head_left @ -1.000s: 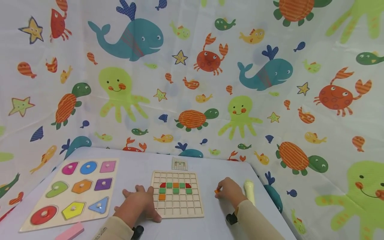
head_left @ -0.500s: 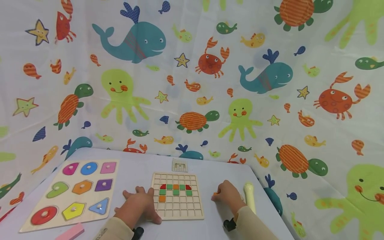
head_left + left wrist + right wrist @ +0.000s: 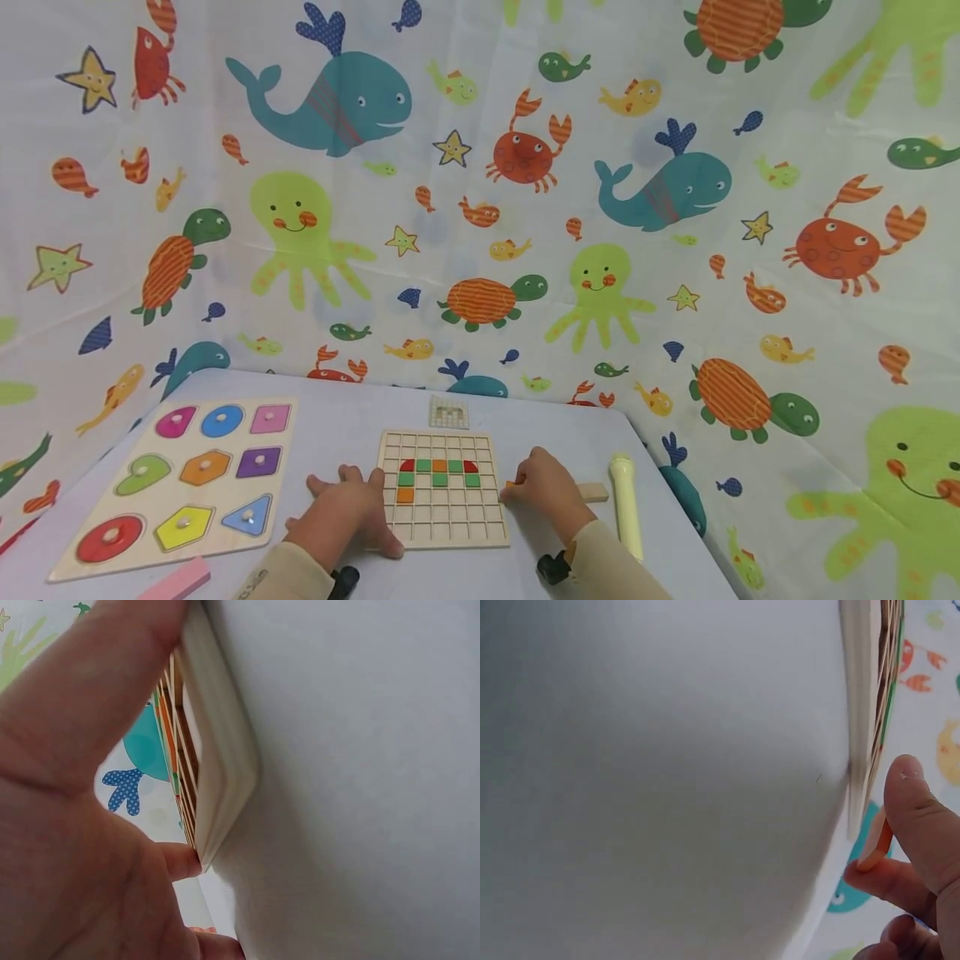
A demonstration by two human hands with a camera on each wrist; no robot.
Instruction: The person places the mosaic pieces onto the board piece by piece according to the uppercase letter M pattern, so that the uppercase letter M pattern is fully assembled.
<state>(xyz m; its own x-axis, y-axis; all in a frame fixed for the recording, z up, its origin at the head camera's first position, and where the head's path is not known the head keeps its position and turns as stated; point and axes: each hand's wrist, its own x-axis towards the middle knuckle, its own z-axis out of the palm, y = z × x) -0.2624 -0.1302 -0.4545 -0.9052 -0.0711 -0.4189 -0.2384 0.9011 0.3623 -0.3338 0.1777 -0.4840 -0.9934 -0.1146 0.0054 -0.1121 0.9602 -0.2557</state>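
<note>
A wooden grid board [image 3: 457,532] lies flat in the middle of the white table. Green, red and orange tiles fill some of its upper squares, with one orange square tile [image 3: 405,495] lower at the left. My left hand [image 3: 345,508] is spread at the board's left side, its thumb by the front corner and a fingertip touching the edge in the left wrist view. Between thumb and index finger, my right hand [image 3: 547,487] pinches a small orange tile [image 3: 884,838] just off the board's right edge.
On the left lies a knobbed shape puzzle [image 3: 168,442] with a pink block [image 3: 177,578] before it. A small pattern card [image 3: 449,412] sits behind the board. To the right are a wooden strip [image 3: 594,492] and a pale yellow stick [image 3: 625,508]. A sea-animal curtain [image 3: 480,242] hangs behind.
My right hand has moved left with the orange tile, up to the board's right edge, uncovering the wooden strip behind it. My left hand has stayed in place.
</note>
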